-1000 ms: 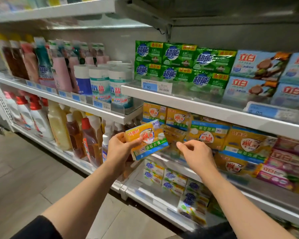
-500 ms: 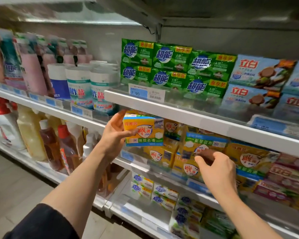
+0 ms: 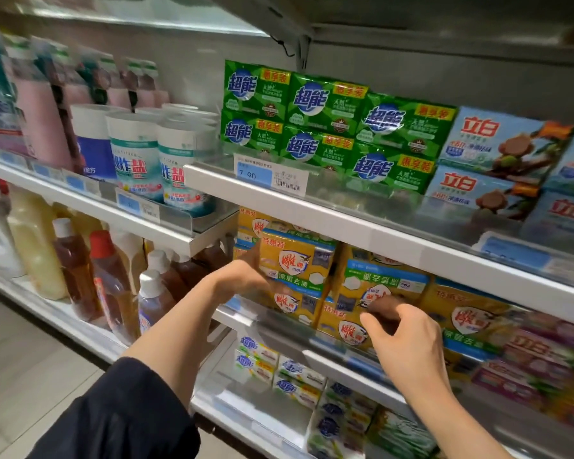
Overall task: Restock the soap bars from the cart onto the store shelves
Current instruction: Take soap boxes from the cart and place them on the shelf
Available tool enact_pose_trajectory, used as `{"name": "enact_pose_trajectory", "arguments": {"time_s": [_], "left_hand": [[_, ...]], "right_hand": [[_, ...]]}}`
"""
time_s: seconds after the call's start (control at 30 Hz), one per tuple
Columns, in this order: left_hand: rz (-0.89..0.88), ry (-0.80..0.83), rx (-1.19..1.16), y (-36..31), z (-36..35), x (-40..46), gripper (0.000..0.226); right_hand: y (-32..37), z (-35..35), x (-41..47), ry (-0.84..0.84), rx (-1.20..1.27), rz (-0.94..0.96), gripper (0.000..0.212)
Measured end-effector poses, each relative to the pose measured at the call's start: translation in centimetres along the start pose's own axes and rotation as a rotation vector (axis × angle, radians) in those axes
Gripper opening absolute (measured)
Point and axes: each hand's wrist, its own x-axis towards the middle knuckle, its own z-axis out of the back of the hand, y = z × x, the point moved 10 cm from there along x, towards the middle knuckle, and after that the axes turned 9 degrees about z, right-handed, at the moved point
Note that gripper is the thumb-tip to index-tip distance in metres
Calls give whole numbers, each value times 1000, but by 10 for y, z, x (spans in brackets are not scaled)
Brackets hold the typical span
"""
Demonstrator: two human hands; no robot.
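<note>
The yellow soap pack (image 3: 297, 260) sits on the middle shelf (image 3: 345, 223), atop other yellow packs, gripped at its left end by your left hand (image 3: 246, 279). Your right hand (image 3: 401, 339) curls its fingers against the neighbouring stack (image 3: 362, 313). Green soap packs (image 3: 325, 124) line the shelf above.

Left hand (image 3: 246, 279) grips yellow soap pack (image 3: 295, 260) at its left end, pack sitting atop other yellow packs (image 3: 362, 313) on middle shelf (image 3: 279, 323). Right hand (image 3: 408, 346), fingers curled, touches front of yellow stack right of it. Green soap packs (image 3: 325, 120) and blue boxes (image 3: 497, 167) on shelf above. Bottles (image 3: 80, 270) on left shelves. Dark sleeve (image 3: 120, 415) near, lower left.
</note>
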Motion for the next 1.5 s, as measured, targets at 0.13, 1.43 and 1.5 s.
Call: {"name": "enact_pose_trajectory", "arguments": {"time_s": [0.13,1.43,1.5], "left_hand": [[49,-4,27,17,-6,3,52],[-109,-268,-160,7,-6,-5,58],[-104,-301,-167,9,-8,-9,55]], "right_hand": [[2,0,0,12,10,22,19],[23,-34,-7,217,-14,32,35],[24,-32,-7,216,-5,36,33]]}}
